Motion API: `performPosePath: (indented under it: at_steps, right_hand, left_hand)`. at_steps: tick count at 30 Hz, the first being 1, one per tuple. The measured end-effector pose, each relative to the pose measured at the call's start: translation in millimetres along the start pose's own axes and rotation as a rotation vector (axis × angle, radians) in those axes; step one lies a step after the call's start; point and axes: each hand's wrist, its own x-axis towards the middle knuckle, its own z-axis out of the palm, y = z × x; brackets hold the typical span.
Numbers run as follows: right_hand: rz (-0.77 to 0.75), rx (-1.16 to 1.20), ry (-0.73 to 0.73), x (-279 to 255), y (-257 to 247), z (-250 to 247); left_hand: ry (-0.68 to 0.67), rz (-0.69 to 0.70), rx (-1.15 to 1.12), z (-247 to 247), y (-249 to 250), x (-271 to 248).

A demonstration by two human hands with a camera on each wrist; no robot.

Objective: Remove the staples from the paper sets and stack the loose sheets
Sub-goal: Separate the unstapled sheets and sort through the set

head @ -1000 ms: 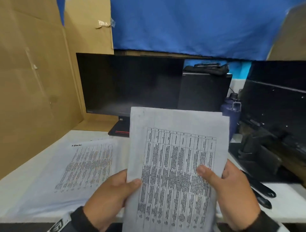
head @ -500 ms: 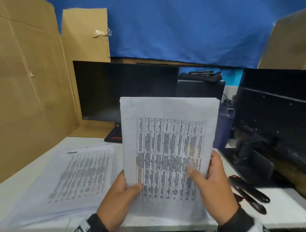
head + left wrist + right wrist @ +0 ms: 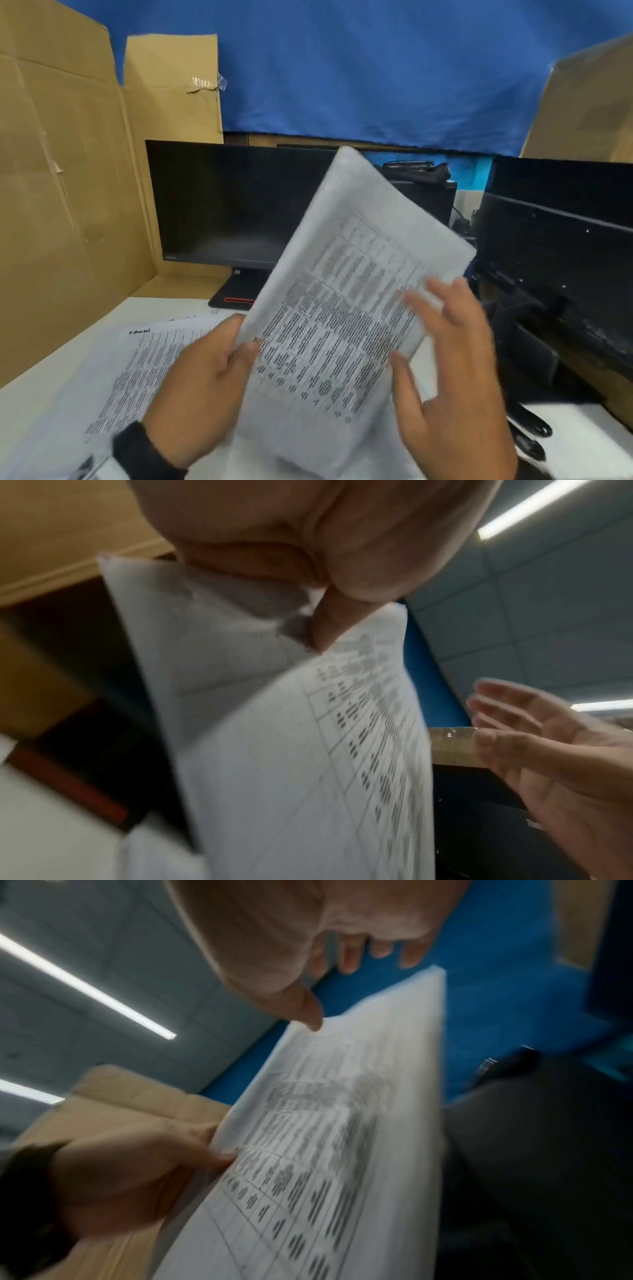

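Observation:
A printed paper set [image 3: 342, 308] with a table of text is held up over the desk, tilted with its top corner to the right. My left hand [image 3: 239, 346] grips its left edge, thumb on the front and fingers behind; the left wrist view shows the thumb [image 3: 325, 620] pressed on the paper set [image 3: 291, 750]. My right hand [image 3: 445, 342] is blurred, with fingers spread, beside the right edge. In the left wrist view the right hand [image 3: 548, 750] is clear of the sheets. A pile of printed sheets [image 3: 154, 370] lies flat on the white table at left. No staple is visible.
A dark monitor [image 3: 239, 205] stands behind the papers, with black equipment [image 3: 555, 257] to the right. Black tool handles [image 3: 527, 428] lie on the table at right. Cardboard panels [image 3: 61, 205] wall the left side, and blue cloth [image 3: 376, 68] hangs behind.
The paper set has swung from upright to tilted right. My right hand has let go of its right edge and opened. My left hand keeps its hold.

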Motion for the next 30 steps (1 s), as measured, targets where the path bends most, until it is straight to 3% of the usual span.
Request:
performPosePath:
  at_steps: [2, 4, 7, 9, 12, 15, 17, 20, 22, 25, 30]
  right_hand:
    - [-0.304, -0.126, -0.083, 3, -12, -2]
    - [-0.422, -0.258, -0.146, 8, -16, 2]
    - [-0.396, -0.372, -0.224, 21, -16, 7]
    - [-0.335, -0.379, -0.286, 28, -16, 4]
    - [-0.183, -0.342, -0.31, 35, -15, -5]
    - [0.029, -0.147, -0.206, 36, -5, -17]
    - [0.24, 0.05, -0.174, 34, 5, -23]
    - [0.509, 0.352, -0.177, 28, 8, -26]
    - [0.669, 0.486, -0.169, 23, 4, -23]
    - [0.793, 0.579, -0.145, 16, 5, -12]
    - [0.777, 0.656, -0.087, 5, 21, 7]
  left_hand:
    - [-0.08, 0.108, 0.304, -16, 23, 1]
    - [-0.162, 0.187, 0.56, -24, 47, -2]
    - [-0.236, 0.247, 0.777, -21, 62, -7]
    - [-0.175, 0.279, 0.859, -22, 61, -6]
    - [0.133, 0.359, 0.69, -27, 44, -1]
    - [0.315, 0.105, 0.316, -30, 23, 0]
    - [0.289, -0.065, -0.022, -22, 2, 4]
    - [-0.074, -0.207, -0.488, -3, -24, 0]
    - [-0.212, -0.263, -0.659, 12, -28, -6]
    - [-0.096, -0.216, -0.664, 27, -19, -8]
    - [0.069, -0.074, -0.564, 37, -22, -3]
